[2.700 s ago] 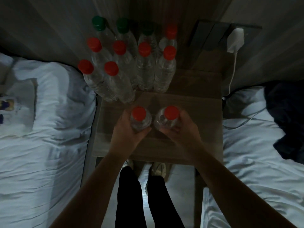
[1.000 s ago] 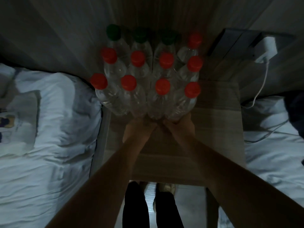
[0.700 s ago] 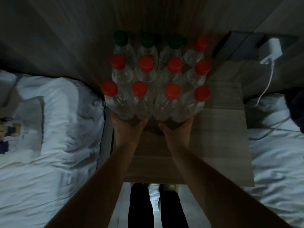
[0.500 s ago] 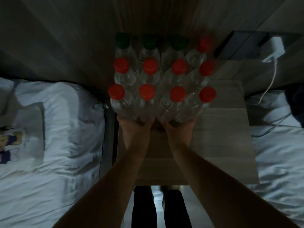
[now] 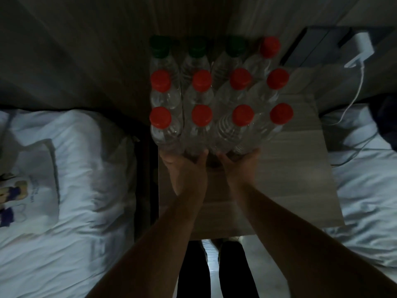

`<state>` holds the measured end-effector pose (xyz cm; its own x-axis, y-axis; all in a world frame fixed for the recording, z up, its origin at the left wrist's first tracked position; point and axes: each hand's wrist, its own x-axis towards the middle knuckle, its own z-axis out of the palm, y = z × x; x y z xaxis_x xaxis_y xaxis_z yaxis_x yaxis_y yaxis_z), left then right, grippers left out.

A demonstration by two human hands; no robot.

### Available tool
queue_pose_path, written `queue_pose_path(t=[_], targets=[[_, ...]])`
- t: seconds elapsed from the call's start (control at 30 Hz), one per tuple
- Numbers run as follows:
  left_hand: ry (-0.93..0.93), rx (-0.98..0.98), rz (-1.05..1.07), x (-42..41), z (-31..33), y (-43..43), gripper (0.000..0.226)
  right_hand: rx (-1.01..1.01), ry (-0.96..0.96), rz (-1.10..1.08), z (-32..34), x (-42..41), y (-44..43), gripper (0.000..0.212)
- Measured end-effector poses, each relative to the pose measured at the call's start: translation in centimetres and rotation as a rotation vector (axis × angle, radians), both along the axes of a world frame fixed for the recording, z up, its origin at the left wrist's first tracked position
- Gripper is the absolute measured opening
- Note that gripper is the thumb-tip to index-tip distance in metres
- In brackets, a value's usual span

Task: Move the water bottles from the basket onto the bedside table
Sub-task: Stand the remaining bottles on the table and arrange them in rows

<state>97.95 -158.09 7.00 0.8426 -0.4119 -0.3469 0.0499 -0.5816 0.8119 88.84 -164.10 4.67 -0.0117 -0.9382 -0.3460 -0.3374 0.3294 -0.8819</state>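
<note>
Clear water bottles stand in three rows on the wooden bedside table. The front row and middle row have red caps; the back row has three green caps and one red. My left hand rests spread against the bases of the two left front bottles. My right hand lies against the bases of the two right front bottles. Both thumbs point inward, and the fingertips are hidden behind the bottles. No basket is in view.
White bedding lies left of the table, with a bear-print pillow. Another bed lies to the right. A white charger with a cable hangs at the back right. My legs and the floor show below the table's front edge.
The two bottles I held near the table's front now stand in the front row. My hands slid apart along that row's bases, and the row looks straighter.
</note>
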Motion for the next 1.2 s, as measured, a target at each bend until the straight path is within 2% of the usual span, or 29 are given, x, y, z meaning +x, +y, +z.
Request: queue_pose_path(t=[0.23,0.37,0.47,0.53,0.63,0.73,0.83,0.97,1.03,1.07,1.1,1.2], targets=[[-0.02,-0.064,-0.081,1.2,-0.3,0.6,0.095,-0.024,-0.034,0.027,0.1,-0.6,-0.2,0.099],[-0.006,-0.082,-0.15,4.3,-1.1,2.3,0.103,-0.08,-0.063,0.162,1.4,-2.8,-1.9,0.076],[0.061,-0.13,-0.26,7.0,-0.9,2.6,0.102,-0.132,-0.036,0.374,2.6,-4.3,-4.5,0.048],[0.13,-0.122,-0.356,8.1,-0.5,1.8,0.085,-0.051,0.011,0.482,2.4,-4.4,-5.9,0.044],[0.227,-0.047,-0.407,8.3,-1.5,0.7,0.042,-0.003,0.01,0.519,2.0,-4.4,-6.6,0.063],[0.207,-0.004,-0.38,8.3,-2.1,0.6,0.039,0.021,-0.036,0.491,1.4,-4.8,-6.5,0.066],[0.203,0.056,-0.382,8.7,-2.5,0.9,0.056,0.003,-0.021,0.528,1.2,-4.8,-6.7,0.062],[0.184,0.151,-0.276,8.8,-1.6,0.7,0.082,-0.006,-0.029,0.5,1.1,-4.7,-6.5,0.05],[0.228,0.148,-0.292,9.1,-1.8,0.9,0.11,-0.01,-0.017,0.481,1.3,-4.5,-6.2,0.053],[0.217,0.134,-0.314,9.2,-2.0,1.0,0.126,-0.01,-0.005,0.478,0.9,-4.7,-6.0,0.058],[0.188,0.149,-0.321,9.3,-2.8,1.5,0.131,-0.007,0.038,0.479,0.3,-5.0,-5.8,0.067],[0.158,0.328,-0.346,9.0,-4.4,3.8,0.137,0.115,0.248,0.442,-2.7,-6.6,-4.8,0.114]])
